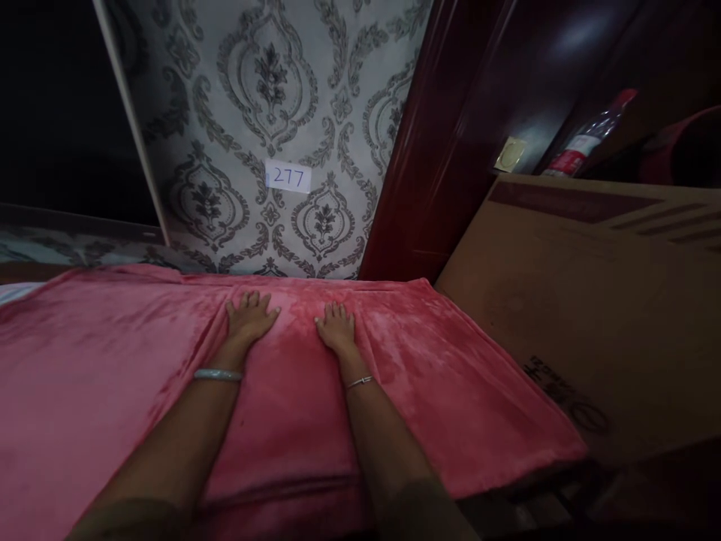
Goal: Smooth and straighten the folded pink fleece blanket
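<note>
A pink plush blanket (293,406) lies spread over a flat surface, with folds and creases along its middle. My left hand (249,317) rests palm down on its far part, fingers spread. To the right of it, my right hand (336,327) also presses flat on the cloth, fingers stretched out. Neither hand grips anything. A pale bangle (218,374) circles my left wrist, and a thin metal bracelet (360,382) is on my right one.
Patterned wallpaper (270,83) with a paper label reading 277 (288,176) rises behind the blanket. A dark screen (61,113) stands at the left. On the right are a dark red door frame (417,165), a large cardboard box (608,300) and a bottle with a red cap (591,139).
</note>
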A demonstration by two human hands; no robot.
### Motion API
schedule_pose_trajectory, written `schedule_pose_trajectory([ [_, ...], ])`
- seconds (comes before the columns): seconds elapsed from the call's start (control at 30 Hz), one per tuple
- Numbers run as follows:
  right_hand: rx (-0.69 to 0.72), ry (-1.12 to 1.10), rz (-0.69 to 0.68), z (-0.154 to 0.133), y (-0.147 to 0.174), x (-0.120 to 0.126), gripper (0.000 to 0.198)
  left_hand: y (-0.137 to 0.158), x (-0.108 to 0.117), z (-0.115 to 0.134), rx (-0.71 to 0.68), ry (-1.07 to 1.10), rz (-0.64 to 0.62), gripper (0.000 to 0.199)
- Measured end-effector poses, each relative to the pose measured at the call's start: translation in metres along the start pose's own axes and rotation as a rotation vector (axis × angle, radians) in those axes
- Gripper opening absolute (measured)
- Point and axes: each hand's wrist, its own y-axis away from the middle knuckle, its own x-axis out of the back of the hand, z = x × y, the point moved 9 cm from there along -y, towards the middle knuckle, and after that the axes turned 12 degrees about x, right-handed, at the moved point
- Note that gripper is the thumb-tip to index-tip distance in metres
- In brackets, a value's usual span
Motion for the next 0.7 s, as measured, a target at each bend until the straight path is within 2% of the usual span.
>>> schedule_pose_trajectory([
  [0.1, 0.073, -0.025, -0.054, 0.004, 0.007, 0.003, 0.062, 0.004, 0.003, 0.002, -0.029, -0.003, -0.031, 0.072],
  [0.2, 0.124, -0.049, -0.030, 0.014, 0.015, 0.011, 0.055, 0.013, 0.005, 0.011, -0.103, 0.008, -0.042, 0.072],
  [0.33, 0.117, -0.051, 0.012, 0.026, 0.025, 0.012, 0.052, 0.042, -0.008, 0.041, -0.364, 0.018, -0.115, 0.067],
  [0.47, 0.127, -0.047, 0.086, 0.028, 0.031, 0.010, 0.051, 0.091, -0.020, 0.055, -0.624, 0.026, -0.203, 0.072],
  [0.57, 0.148, -0.037, 0.118, 0.028, 0.033, 0.009, 0.050, 0.143, -0.021, 0.047, -0.766, 0.016, -0.263, 0.076],
  [0.7, 0.160, -0.044, 0.139, 0.029, 0.032, 0.008, 0.049, 0.220, -0.015, 0.034, -0.937, 0.077, -0.407, 0.066],
])
